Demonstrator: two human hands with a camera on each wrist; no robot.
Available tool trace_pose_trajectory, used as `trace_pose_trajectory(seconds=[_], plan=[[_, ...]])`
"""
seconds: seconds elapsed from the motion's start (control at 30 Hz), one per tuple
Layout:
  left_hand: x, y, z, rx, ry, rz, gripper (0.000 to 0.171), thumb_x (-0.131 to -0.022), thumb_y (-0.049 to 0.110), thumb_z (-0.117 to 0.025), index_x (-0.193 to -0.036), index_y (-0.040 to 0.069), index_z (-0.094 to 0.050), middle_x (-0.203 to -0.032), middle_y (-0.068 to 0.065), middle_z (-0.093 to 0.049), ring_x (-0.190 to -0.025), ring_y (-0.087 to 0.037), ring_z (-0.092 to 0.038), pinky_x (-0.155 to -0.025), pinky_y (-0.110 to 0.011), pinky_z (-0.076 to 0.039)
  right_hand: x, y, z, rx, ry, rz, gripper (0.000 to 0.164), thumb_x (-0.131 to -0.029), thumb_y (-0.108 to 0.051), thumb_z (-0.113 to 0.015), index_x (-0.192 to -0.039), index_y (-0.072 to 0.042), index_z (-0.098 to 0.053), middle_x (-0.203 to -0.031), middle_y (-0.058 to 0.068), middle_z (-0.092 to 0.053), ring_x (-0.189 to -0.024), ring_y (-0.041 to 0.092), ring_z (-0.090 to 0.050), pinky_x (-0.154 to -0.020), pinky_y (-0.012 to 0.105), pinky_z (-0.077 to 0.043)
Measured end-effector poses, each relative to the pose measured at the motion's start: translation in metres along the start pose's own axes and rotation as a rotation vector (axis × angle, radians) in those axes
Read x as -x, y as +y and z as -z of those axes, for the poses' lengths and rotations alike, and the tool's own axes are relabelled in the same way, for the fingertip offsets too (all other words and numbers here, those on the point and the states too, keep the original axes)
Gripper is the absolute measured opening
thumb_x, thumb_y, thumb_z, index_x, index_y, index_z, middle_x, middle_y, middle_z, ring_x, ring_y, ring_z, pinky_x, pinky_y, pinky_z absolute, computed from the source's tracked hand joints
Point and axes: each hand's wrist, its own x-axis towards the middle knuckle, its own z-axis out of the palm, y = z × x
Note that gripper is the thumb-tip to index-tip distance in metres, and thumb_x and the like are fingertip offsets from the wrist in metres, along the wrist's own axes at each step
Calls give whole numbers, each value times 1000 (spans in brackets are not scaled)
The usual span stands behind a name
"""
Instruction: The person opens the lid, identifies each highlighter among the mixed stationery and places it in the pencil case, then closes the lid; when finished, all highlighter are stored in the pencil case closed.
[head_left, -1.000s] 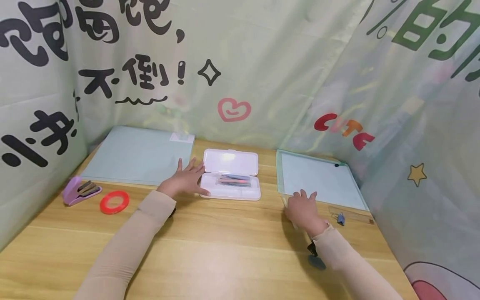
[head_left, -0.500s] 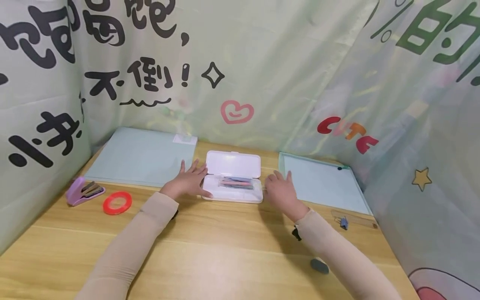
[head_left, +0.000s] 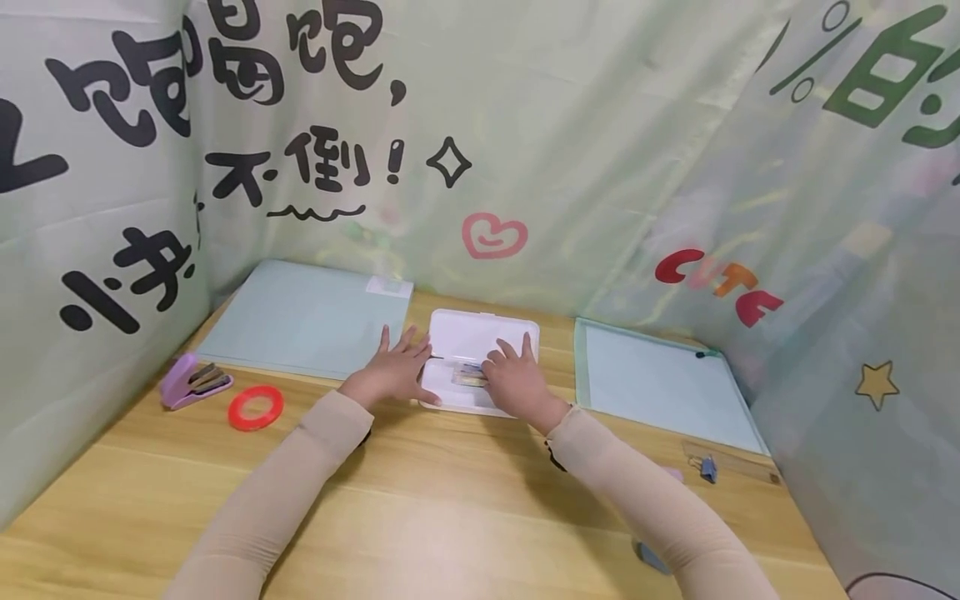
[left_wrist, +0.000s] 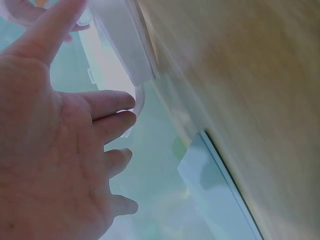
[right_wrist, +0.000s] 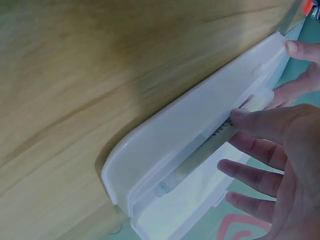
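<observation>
A white pencil case (head_left: 453,333) lies with its lid raised at the back middle of the table. Several slim pens (head_left: 463,375) lie inside, partly covered by my right hand. My left hand (head_left: 393,373) has its fingers spread, with thumb and fingers touching the left end of the case. My right hand (head_left: 519,383) is over the case's right half. In the right wrist view its thumb and index finger pinch a pale, pen-like stick (right_wrist: 197,160) with dark print, held along the tray, the other fingers loosely extended. The left wrist view shows my left palm (left_wrist: 55,135) beside the case.
At left are a light-blue folder (head_left: 315,325), a red tape ring (head_left: 235,408) and a purple stapler-like item (head_left: 178,385). Rightward lie a green-edged document pouch (head_left: 660,375), a clear ruler (head_left: 738,462) and a blue binder clip (head_left: 708,469). My right forearm partly hides a grey-blue oval object (head_left: 651,558).
My right hand has moved left from near the document pouch to over the pencil case, carrying the pen-like stick. My left hand stays at the case's left end. The head view has shifted slightly.
</observation>
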Motion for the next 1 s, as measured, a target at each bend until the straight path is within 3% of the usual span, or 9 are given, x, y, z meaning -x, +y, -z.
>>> trace_pose_trajectory(seconds=[0.3, 0.4, 0.5, 0.63, 0.77, 0.87, 1.0], plan=[[2, 3, 2, -24, 14, 22, 105, -61, 77, -42, -138, 7, -23, -143, -4, -13, -129, -28, 8, -92, -57, 15, 0, 11, 1, -46, 76, 4, 17, -76, -29, -63, -78, -13, -59, -92, 3, -60, -110, 30, -44, -89, 64, -19], [2, 4, 3, -6, 21, 21, 105, -62, 74, -46, -138, 7, -21, -143, -5, -14, -128, -28, 10, -92, -57, 15, -4, 21, -2, -82, 112, -71, 20, -77, -30, -62, -82, -11, -58, -93, 4, -59, -106, 30, -46, -89, 61, -22], [2, 4, 4, -16, 21, 57, 107, -62, 73, -49, -139, 5, -17, -143, -9, -13, -128, -28, 11, -93, -57, 14, -15, 33, -7, -113, 140, -179, 32, -78, -34, -61, -96, -8, -54, -99, 8, -55, -102, 30, -46, -88, 54, -28], [0, 6, 2, -49, 15, 106, 112, -61, 74, -48, -138, -1, -13, -142, -16, -10, -128, -31, 6, -92, -59, 12, -28, 46, -17, -144, 71, -285, 57, -82, -44, -53, -122, -5, -42, -116, 12, -46, -111, 29, -38, -89, 52, -28], [-2, 8, -2, -49, 2, 126, 116, -59, 76, -46, -136, -5, -15, -140, -21, -10, -128, -35, 1, -91, -61, 11, -32, 50, -23, -197, -22, -326, 70, -82, -52, -47, -133, -6, -32, -124, 13, -43, -117, 30, -34, -93, 56, -22], [-3, 9, -4, -44, -14, 140, 117, -58, 77, -44, -136, -6, -16, -139, -24, -12, -127, -37, 1, -89, -62, 13, -30, 50, -22, -230, -8, -342, 67, -83, -52, -46, -131, -7, -34, -118, 12, -47, -112, 28, -39, -93, 55, -21], [-2, 6, -3, -41, -36, 166, 115, -60, 77, -42, -136, -5, -17, -138, -25, -14, -127, -37, 3, -88, -62, 15, -23, 49, -15, -234, 95, -314, 54, -85, -46, -46, -123, -8, -43, -105, 9, -50, -100, 25, -44, -90, 50, -27]])
